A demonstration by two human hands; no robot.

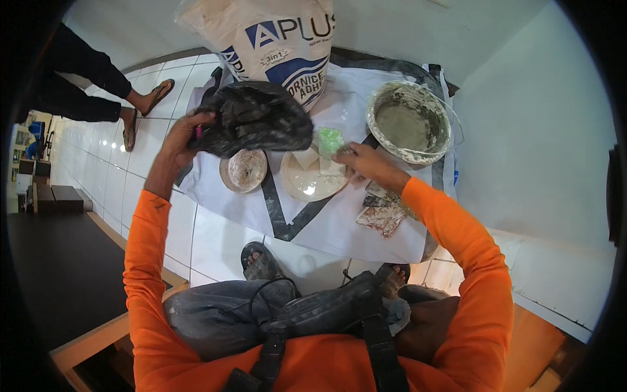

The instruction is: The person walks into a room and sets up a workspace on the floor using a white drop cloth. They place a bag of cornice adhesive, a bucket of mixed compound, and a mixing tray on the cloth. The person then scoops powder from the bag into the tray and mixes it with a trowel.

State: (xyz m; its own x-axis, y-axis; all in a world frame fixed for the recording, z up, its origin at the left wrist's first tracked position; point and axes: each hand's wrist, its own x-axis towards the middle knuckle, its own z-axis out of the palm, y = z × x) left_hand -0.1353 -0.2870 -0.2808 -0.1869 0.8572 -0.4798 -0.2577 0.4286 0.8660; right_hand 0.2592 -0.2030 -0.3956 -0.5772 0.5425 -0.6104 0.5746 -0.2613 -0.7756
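My left hand (184, 136) grips the edge of a crumpled black plastic bag (258, 117), dusted with white and raised over the sheet. A bit of pink shows beside my fingers. My right hand (358, 161) has its fingers closed at the lower edge of a small flat green piece (331, 140). White flat pieces (332, 167) lie just below it, over a shallow cream bowl (302, 188); whether my fingers also hold one of these is unclear. Left of that bowl sits a smaller round container (244, 171) with a stained, whitish surface.
A big white-and-blue adhesive sack (281, 46) stands at the back. To the right is a plaster-caked bucket (409, 124) with grey mix and a wire handle. Stained flat pieces (381, 219) lie on the white sheet (228, 204). Another person's sandalled feet (157, 97) are at far left, beyond a dark table (59, 274).
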